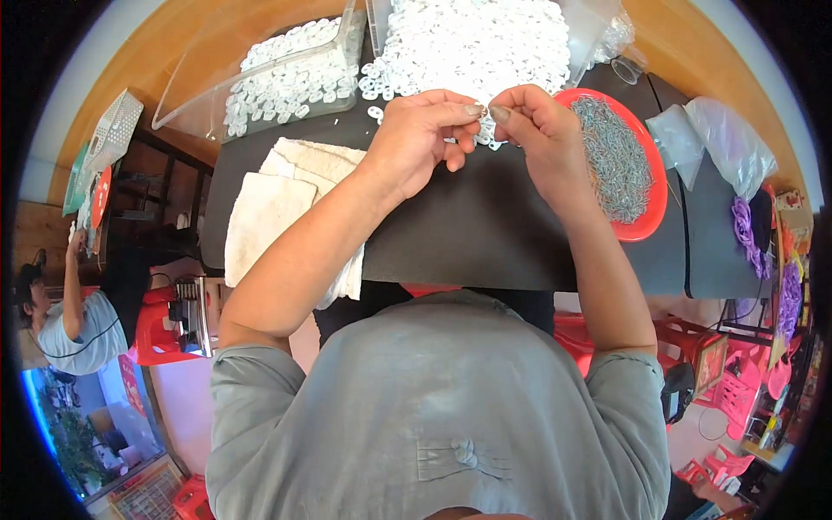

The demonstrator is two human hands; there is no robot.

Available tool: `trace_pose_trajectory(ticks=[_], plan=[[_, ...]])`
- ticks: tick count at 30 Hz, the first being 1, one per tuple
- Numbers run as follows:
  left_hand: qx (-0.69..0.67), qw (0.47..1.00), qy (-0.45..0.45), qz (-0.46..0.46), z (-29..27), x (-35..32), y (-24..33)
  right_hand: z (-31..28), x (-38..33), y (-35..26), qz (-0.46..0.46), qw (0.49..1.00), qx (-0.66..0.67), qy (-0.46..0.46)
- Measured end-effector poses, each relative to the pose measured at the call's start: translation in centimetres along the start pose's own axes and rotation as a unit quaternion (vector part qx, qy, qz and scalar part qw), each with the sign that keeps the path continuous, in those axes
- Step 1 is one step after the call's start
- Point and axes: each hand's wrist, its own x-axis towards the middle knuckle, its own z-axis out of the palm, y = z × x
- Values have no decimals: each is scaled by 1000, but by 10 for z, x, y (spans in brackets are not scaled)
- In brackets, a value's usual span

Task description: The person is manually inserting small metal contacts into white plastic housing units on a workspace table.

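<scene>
Over matte black table (485, 225), fingers (472, 110) pinching small white ring (484, 115), ring pile (477, 39) behind

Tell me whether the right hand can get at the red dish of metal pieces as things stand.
Probably yes: the right hand sits just beside the red dish, with nothing between them, though its fingertips pinch a small part.

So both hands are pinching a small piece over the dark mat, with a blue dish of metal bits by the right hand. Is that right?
Not quite: the dish is red, not blue. The head view shows it by the right hand, full of small metal bits. Both hands, the left hand too, do pinch something small over the dark mat.
</scene>
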Motion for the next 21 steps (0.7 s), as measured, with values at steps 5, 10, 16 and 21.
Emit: trace_pose_trajectory(ticks=[5,10,16,21], plan=[[19,1000,-14,8,-7,0,-3,5,0,-1,4,1000,-22,2],[76,997,-5,-8,-7,-2,0,8,-2,4,4,998,-62,-7],[-43,996,-44,-61,-14,-1,-3,9,-1,1,28,992,124,-2],[-69,993,-55,-76,-13,0,-8,7,-1,-2,38,989,140,17]])
